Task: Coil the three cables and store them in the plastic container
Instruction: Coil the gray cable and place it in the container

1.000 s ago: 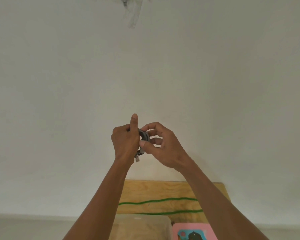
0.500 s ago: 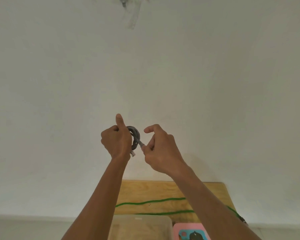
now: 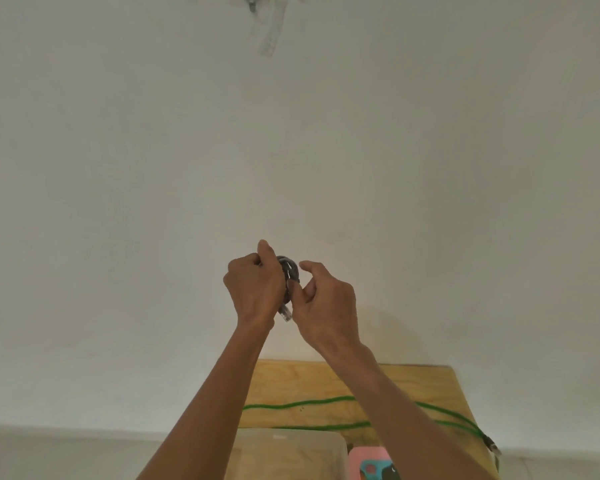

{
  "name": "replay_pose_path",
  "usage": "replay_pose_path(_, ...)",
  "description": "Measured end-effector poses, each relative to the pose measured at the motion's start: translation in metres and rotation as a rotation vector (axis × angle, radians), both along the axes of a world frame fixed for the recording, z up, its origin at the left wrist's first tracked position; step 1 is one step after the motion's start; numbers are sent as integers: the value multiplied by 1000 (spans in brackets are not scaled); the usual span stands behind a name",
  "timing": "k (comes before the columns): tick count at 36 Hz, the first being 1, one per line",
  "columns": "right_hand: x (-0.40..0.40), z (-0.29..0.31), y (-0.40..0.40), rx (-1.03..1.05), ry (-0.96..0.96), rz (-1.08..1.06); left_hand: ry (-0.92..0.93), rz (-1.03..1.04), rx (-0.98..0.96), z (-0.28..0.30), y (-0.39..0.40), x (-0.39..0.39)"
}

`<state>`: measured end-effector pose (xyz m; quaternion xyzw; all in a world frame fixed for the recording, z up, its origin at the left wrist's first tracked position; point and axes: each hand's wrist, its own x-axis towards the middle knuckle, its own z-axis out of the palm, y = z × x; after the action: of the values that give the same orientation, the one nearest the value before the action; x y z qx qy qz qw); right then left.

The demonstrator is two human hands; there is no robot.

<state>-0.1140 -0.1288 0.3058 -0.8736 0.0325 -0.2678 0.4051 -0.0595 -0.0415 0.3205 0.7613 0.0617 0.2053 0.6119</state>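
Note:
I hold a small coil of grey cable (image 3: 289, 271) up in front of the wall. My left hand (image 3: 255, 289) is closed around the coil, thumb up, and a clear plug hangs below it. My right hand (image 3: 326, 299) touches the coil's right side with thumb and fingers curled on it. A green cable (image 3: 298, 405) lies stretched in two lines across the wooden table (image 3: 291, 379), its plug hanging off the right edge. The clear plastic container (image 3: 288, 452) stands at the table's near edge, partly hidden by my left arm.
A pink object (image 3: 366, 460) with a teal and black picture lies right of the container. A plain white wall fills most of the view, with a strip of tape (image 3: 271, 29) near the top.
My right hand has come back against the coil after pulling the cable end rightward. Both hands have shifted slightly to the right and down.

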Motion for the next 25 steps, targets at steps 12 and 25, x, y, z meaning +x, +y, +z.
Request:
replay_pose_path(12, 6, 10, -16, 540, 217, 215, -14, -93, -1, -2, 1, -3)
replay_pose_path(25, 8, -3, 11, 88, 70, -37, -100, 43, -69, -14, -3, -3)
